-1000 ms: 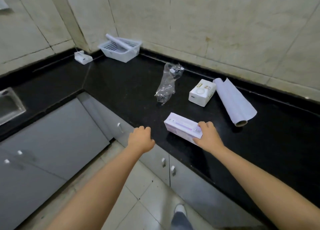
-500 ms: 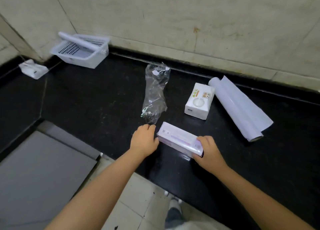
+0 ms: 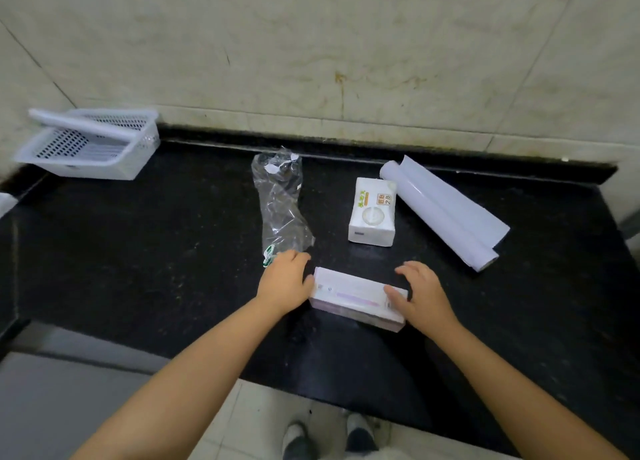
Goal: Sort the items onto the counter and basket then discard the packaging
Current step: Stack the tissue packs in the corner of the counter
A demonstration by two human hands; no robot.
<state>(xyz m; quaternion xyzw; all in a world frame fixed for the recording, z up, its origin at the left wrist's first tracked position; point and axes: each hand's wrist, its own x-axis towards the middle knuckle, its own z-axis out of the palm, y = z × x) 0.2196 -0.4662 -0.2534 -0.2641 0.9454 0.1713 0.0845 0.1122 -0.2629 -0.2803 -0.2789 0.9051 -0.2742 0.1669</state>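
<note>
A long white and lilac box (image 3: 353,295) lies near the front edge of the black counter (image 3: 138,252). My left hand (image 3: 282,281) is at the box's left end, fingers curled and thumb against it. My right hand (image 3: 424,295) spans the right end, with the thumb on the top face and the fingers over the far side. Behind the box lie a crumpled clear plastic bag (image 3: 280,207), a small white tissue pack (image 3: 372,212) and a white roll of film (image 3: 446,210). A white perforated basket (image 3: 90,144) sits at the far left with a white tube across it.
The tiled wall runs along the back of the counter. Grey cabinet fronts (image 3: 52,400) and a tiled floor lie below the counter's front edge, and my shoes (image 3: 329,439) show there. The counter's right end stops at about (image 3: 609,182).
The view has moved closer and squarer to the counter. My left hand has reached the box's left end. My right hand has shifted, so its thumb now lies on the box's top.
</note>
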